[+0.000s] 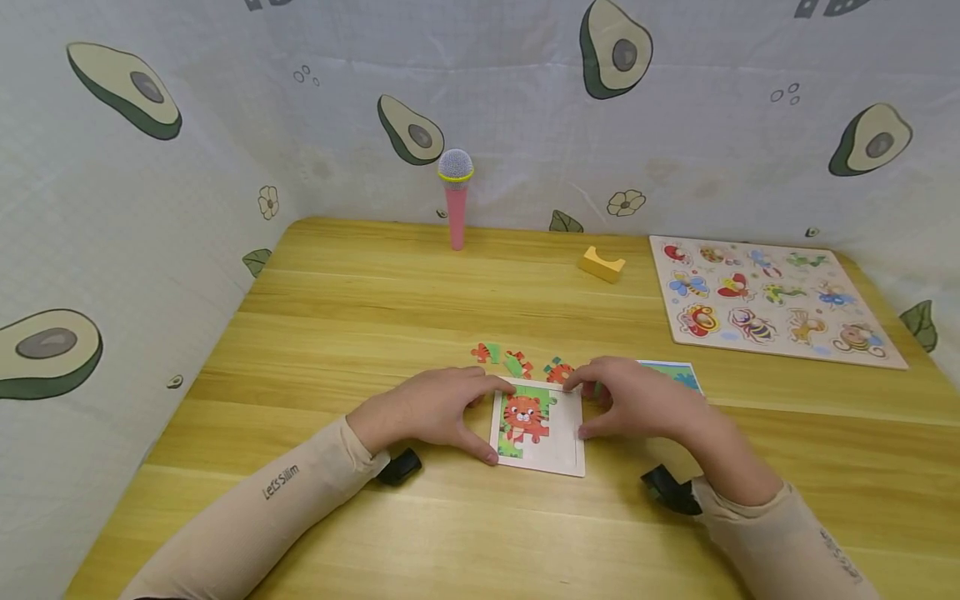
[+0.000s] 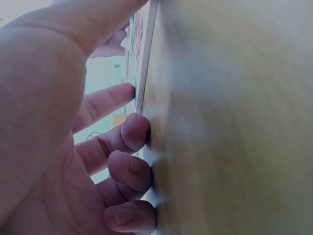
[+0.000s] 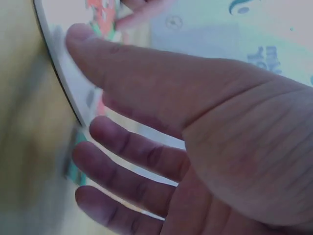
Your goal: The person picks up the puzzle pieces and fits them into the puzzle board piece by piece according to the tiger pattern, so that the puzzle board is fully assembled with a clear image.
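Observation:
A small white jigsaw board lies on the wooden table, with joined pieces of an orange tiger filling its left part. My left hand spans the board's left side, its index finger at the upper left corner and its thumb near the lower left one. In the left wrist view the other fingertips rest on the tabletop. My right hand is at the right side, thumb on the board's edge and index finger by the upper right corner. Several loose jigsaw pieces lie just beyond the board.
Partly behind my right hand is a blue-edged picture board. A large insect-picture board lies at the far right. Toward the back are a yellow notched block and an upright pink toy microphone, before an avocado-print cloth.

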`<state>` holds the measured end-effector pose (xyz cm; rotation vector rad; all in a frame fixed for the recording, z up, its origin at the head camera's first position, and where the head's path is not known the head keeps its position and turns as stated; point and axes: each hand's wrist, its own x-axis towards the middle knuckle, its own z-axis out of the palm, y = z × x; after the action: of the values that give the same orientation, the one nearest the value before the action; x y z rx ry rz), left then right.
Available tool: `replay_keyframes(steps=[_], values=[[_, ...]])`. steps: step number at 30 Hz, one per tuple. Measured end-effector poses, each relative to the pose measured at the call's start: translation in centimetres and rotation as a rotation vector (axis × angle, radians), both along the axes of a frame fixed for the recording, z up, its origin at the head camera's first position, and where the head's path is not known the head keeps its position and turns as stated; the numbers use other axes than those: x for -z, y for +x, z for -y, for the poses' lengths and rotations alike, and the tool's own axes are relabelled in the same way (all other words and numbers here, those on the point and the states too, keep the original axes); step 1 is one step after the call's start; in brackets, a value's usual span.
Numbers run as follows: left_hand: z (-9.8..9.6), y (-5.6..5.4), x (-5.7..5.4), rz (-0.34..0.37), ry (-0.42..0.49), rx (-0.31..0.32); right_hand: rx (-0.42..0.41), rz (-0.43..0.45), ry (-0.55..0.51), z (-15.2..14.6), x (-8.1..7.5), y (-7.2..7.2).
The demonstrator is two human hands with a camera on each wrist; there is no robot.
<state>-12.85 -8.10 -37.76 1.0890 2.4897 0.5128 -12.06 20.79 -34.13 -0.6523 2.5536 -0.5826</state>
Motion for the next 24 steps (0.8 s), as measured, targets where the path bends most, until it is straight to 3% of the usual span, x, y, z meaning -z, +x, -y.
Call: replay_keyframes(steps=[11, 24], values=[[0.0, 0.1, 0.0, 0.001, 0.006, -0.005, 0.159, 0.026, 0.065, -3.3, -0.8, -1.3], [0.0, 0.1, 0.1, -0.001, 0.003, -0.002, 0.123, -0.009, 0.101, -2.3, 0.2, -1.6]])
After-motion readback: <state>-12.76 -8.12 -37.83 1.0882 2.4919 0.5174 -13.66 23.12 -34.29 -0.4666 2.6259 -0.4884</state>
